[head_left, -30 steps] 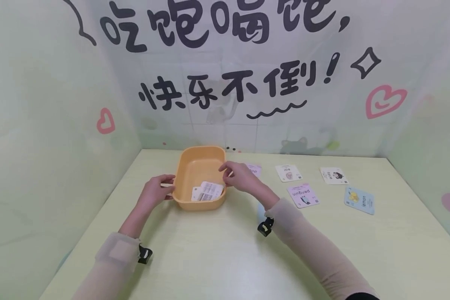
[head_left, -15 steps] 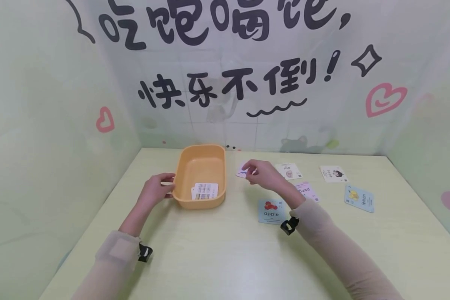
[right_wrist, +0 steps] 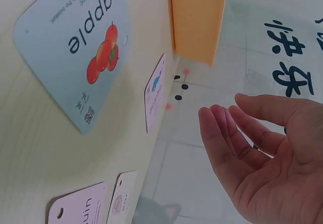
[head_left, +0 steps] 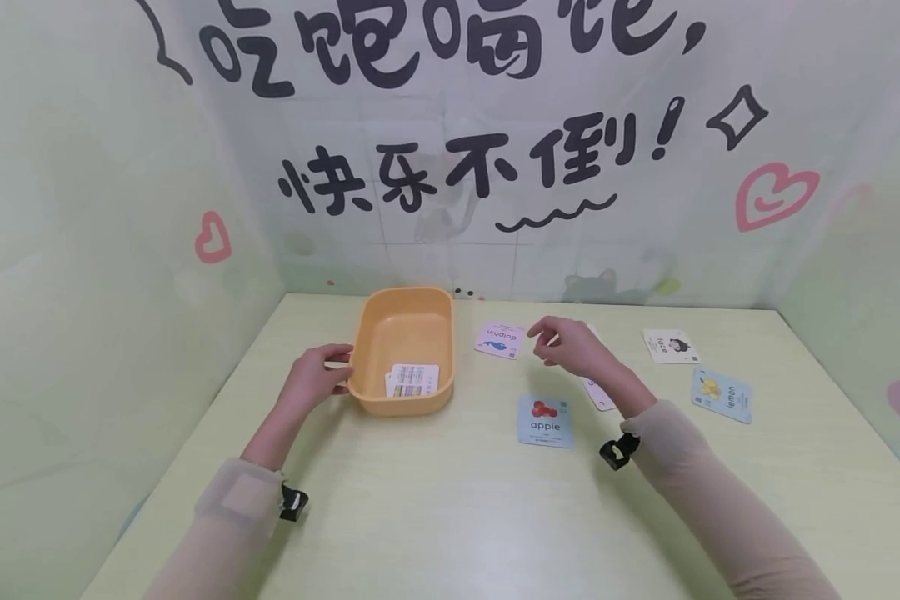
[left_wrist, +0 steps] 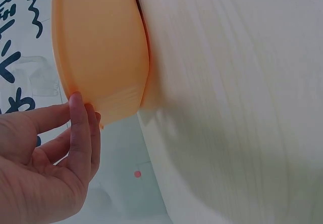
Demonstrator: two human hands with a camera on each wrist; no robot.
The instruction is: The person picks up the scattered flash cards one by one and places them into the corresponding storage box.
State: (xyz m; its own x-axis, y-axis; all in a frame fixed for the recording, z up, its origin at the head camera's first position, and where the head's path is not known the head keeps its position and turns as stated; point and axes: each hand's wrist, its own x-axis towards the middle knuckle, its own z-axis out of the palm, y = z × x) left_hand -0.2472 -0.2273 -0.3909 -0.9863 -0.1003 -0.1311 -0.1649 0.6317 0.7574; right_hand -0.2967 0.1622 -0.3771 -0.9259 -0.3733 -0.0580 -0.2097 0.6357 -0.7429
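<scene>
At the back left of the table stands an orange plastic basin, with several white cards lying inside near its front. My left hand pinches the basin's left edge between thumb and fingers, seen close in the left wrist view. Above the table, right of the basin, hovers my right hand, fingers loosely bent and nothing between them. Around it lie a lilac dolphin card, a blue apple card and a penguin card, partly hidden by the arm. An ear card is mostly covered by the hand in the head view.
Farther right on the table are a white face card and a blue lemon card. A printed curtain with black lettering rises behind the table and encloses its sides.
My right hand has left the basin's right edge and moved rightward, uncovering the dolphin and apple cards. The cards in the basin have settled flatter. My left hand stays on the basin.
</scene>
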